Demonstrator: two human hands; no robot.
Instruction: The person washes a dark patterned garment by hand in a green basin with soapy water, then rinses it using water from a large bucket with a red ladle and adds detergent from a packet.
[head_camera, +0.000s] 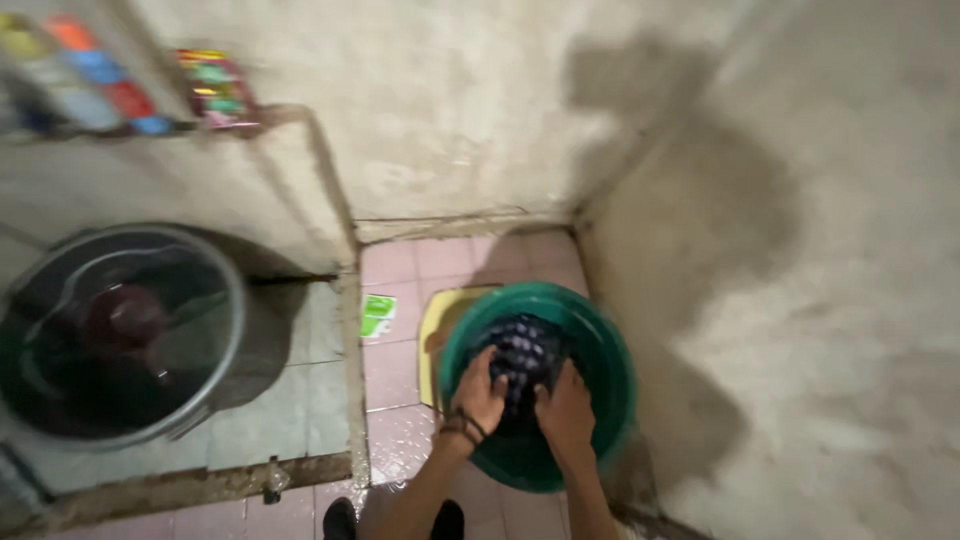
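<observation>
— Down in the green basin (610, 385)?
— Dark patterned cloth (525, 355), bunched in the middle, wet-looking, resting inside the bowl on the pink tiled floor (410, 265)

— Left hand (480, 392)?
— Pressed onto the near left side of the cloth, fingers (492, 362) curled and close together, gripping a fold; dark band (462, 427) round the wrist

— Right hand (566, 408)?
— Just beside the left, almost touching, fingers bent down into the fabric, clamped on it too; exact spread hard to tell through the blur

— Around the basin?
— Yellow flat thing (434, 340) under its left edge, small green packet (377, 314) a little further left on the tiles. Rough plaster wall (800, 300) close on the right. Well apart on the left, big dark bucket (120, 335) with a reddish scoop (125, 318) inside, behind a low kerb. Up top left, shelf with colourful packets (215, 88), blurred
</observation>
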